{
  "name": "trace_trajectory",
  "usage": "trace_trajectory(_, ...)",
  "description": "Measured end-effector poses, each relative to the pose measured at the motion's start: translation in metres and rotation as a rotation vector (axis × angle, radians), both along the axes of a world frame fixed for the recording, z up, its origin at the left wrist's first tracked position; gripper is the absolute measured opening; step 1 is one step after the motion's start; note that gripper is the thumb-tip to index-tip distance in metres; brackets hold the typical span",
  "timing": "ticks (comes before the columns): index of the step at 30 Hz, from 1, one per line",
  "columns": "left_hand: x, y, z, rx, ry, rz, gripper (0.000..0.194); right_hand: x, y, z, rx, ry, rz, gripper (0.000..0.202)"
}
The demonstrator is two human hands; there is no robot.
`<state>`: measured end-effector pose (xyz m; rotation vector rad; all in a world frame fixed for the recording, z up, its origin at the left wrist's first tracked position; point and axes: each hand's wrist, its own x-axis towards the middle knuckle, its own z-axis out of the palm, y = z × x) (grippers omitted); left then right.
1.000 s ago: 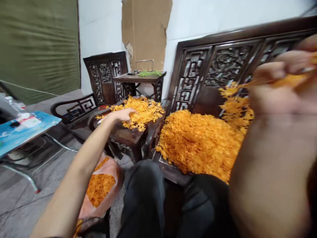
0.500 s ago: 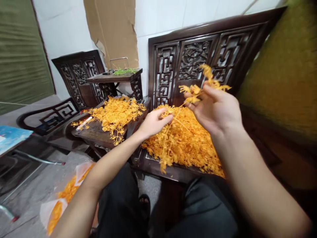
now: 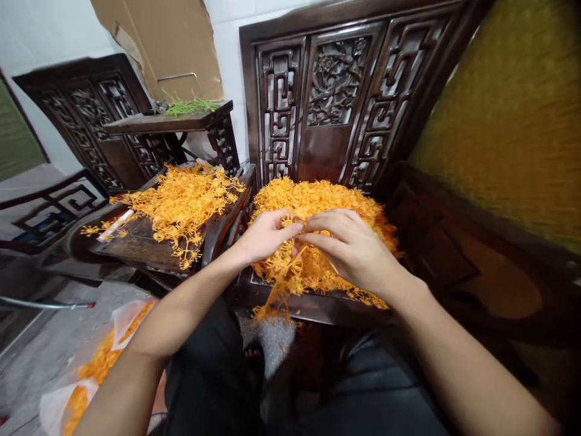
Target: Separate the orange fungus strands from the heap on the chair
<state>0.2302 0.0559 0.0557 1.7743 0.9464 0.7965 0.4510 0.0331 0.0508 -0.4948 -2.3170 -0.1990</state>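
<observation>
My left hand (image 3: 269,236) pinches an orange plastic sprig (image 3: 278,293) with thin branching stems. Its lower end dangles past the front edge of the seat. My right hand (image 3: 347,245) meets the left at the fingertips, its fingers closed on an orange piece of the sprig, mostly covered by them. A thin orange stem shows below the right fingers. Directly behind and under both hands lies a large heap of orange plastic pieces (image 3: 318,197) on a dark carved wooden chair (image 3: 318,312).
A second heap of orange sprigs (image 3: 190,194) spreads over the wooden seat (image 3: 140,245) at left. Green strands (image 3: 193,107) lie on a small wooden side table (image 3: 158,124). On the floor at lower left, a white bag (image 3: 54,406) holds more orange pieces.
My right hand has come down and left, from holding a sprig raised in the air to meeting my left hand over the heap. The camera view has turned slightly right.
</observation>
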Motion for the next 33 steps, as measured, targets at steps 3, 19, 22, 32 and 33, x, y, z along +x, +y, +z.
trace_trajectory(3, -0.012, 0.013, -0.002, 0.106, 0.093, -0.083, 0.037, 0.003, 0.003, -0.009, -0.220, 0.180, 0.125, 0.023)
trace_trajectory(19, -0.004, 0.020, -0.003, 0.190, 0.142, -0.179, 0.034, 0.007, -0.001, -0.021, -0.692, 0.312, -0.052, 0.022)
trace_trajectory(22, 0.015, 0.000, -0.009, -0.007, 0.027, -0.101, 0.037, 0.014, 0.000, -0.022, -0.566, 0.251, -0.188, 0.024)
trace_trajectory(32, 0.030, -0.012, -0.003, 0.369, 0.677, 0.023, 0.015, 0.043, 0.002, -0.028, -0.536, -0.380, -0.332, 0.024)
trace_trajectory(33, 0.029, -0.012, -0.004, 0.414, 0.717, 0.036, 0.015, 0.044, 0.002, -0.029, -0.543, -0.400, -0.364, 0.025)
